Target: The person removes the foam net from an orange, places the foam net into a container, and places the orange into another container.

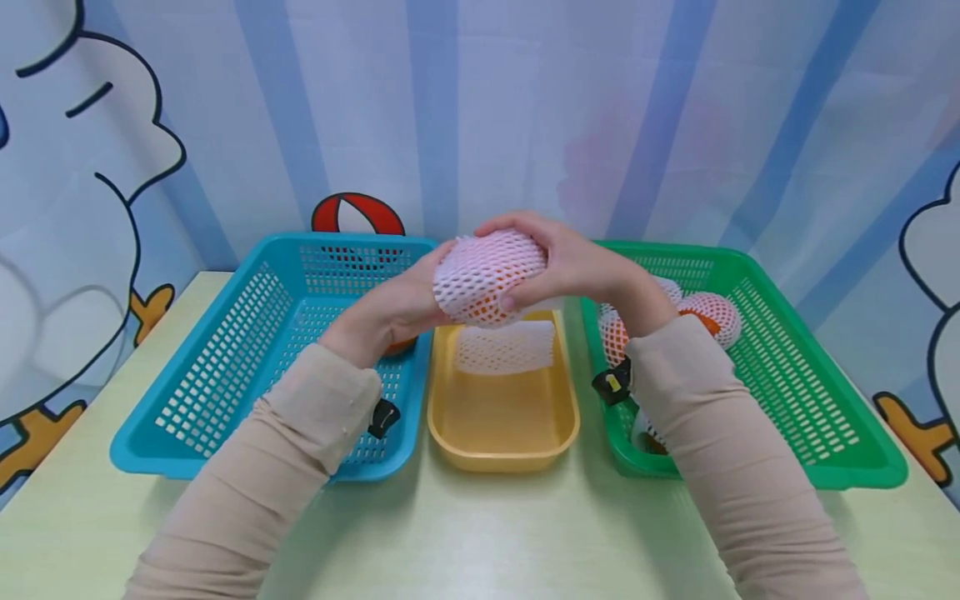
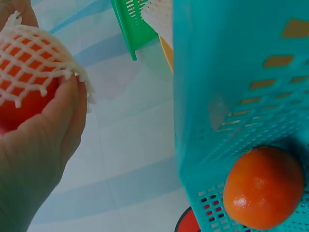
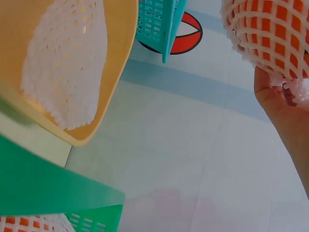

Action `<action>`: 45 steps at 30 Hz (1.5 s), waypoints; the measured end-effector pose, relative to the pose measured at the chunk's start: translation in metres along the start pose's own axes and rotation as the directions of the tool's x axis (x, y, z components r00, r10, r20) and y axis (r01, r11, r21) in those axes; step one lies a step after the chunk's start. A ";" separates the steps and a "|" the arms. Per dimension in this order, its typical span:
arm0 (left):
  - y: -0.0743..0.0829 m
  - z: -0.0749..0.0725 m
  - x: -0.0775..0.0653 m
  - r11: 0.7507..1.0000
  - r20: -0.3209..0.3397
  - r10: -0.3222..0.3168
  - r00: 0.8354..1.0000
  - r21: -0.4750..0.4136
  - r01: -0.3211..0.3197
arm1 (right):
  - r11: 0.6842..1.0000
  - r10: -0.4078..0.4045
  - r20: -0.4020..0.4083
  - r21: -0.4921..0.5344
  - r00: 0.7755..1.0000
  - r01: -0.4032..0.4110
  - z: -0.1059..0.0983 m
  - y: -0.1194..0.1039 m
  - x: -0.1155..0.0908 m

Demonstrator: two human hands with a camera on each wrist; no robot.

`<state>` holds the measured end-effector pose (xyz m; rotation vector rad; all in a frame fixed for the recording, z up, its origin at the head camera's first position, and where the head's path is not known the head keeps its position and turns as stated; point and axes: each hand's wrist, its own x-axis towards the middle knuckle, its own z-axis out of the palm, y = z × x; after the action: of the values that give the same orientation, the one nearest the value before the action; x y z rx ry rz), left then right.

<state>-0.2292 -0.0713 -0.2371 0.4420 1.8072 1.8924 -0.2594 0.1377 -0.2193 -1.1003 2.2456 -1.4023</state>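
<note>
Both hands hold up a round orange-red fruit (image 1: pixel 498 292) in a white-pink foam net (image 1: pixel 480 262), above the yellow tray (image 1: pixel 502 425). My left hand (image 1: pixel 408 296) grips it from the left; in the left wrist view its fingers lie at the net's edge, with bare fruit showing below. My right hand (image 1: pixel 570 262) holds the net and fruit from the right, fingers over the top and thumb on the near side. An empty white foam net (image 1: pixel 506 348) lies in the yellow tray. A bare orange-red fruit (image 2: pixel 263 187) sits in the blue basket (image 1: pixel 217 367).
To the right stands a green basket (image 1: pixel 795 350) with several netted fruits (image 1: pixel 712 315), partly hidden by the right forearm. The blue basket and the yellow tray stand beside it on a pale table (image 1: pixel 487 533). A printed curtain (image 1: pixel 495 108) hangs behind.
</note>
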 end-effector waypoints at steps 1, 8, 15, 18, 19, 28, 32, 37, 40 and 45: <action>0.000 0.000 0.000 1.000 0.004 0.014 1.000 0.001 -0.014 | 1.000 -0.002 0.001 -0.009 1.000 0.002 0.000 0.000 0.001; 0.000 -0.006 -0.004 0.999 -0.020 0.032 0.999 0.045 -0.031 | 1.000 -0.015 0.020 -0.019 1.000 0.015 0.000 -0.001 0.001; 0.002 -0.011 -0.007 0.997 -0.041 0.057 0.998 0.051 -0.055 | 0.999 -0.041 -0.045 0.023 0.998 0.042 -0.002 0.001 0.000; 0.003 -0.013 -0.008 0.997 -0.047 0.052 0.998 0.064 -0.049 | 0.997 -0.066 -0.088 0.035 0.994 0.070 -0.003 0.002 0.000; 0.003 -0.014 -0.008 0.997 -0.048 0.051 0.998 0.066 -0.048 | 0.996 -0.072 -0.102 0.037 0.992 0.076 -0.002 0.003 0.001; 0.004 -0.025 -0.011 0.999 -0.209 -0.034 0.977 0.011 0.037 | 0.998 -0.048 -0.195 0.041 0.980 0.057 0.000 0.005 0.003; 0.003 -0.034 -0.015 0.998 -0.253 -0.059 0.966 -0.032 0.053 | 0.999 -0.019 -0.198 0.031 0.980 0.025 0.000 0.008 0.003; 0.005 -0.042 -0.023 0.997 -0.248 -0.064 0.967 -0.049 0.053 | 0.999 0.016 -0.183 0.034 0.983 -0.010 0.000 0.009 0.003; 0.006 -0.047 -0.025 0.998 -0.249 -0.062 0.967 -0.043 0.053 | 0.997 0.042 -0.175 0.064 0.984 -0.031 0.000 0.009 0.003; 0.003 -0.057 -0.028 0.997 -0.294 -0.071 0.953 -0.027 0.066 | 0.990 0.124 -0.147 0.078 0.981 -0.114 -0.002 0.012 0.003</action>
<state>-0.2377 -0.1344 -0.2356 0.0902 1.9616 2.0085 -0.2676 0.1395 -0.2279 -0.8484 2.3043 -1.5479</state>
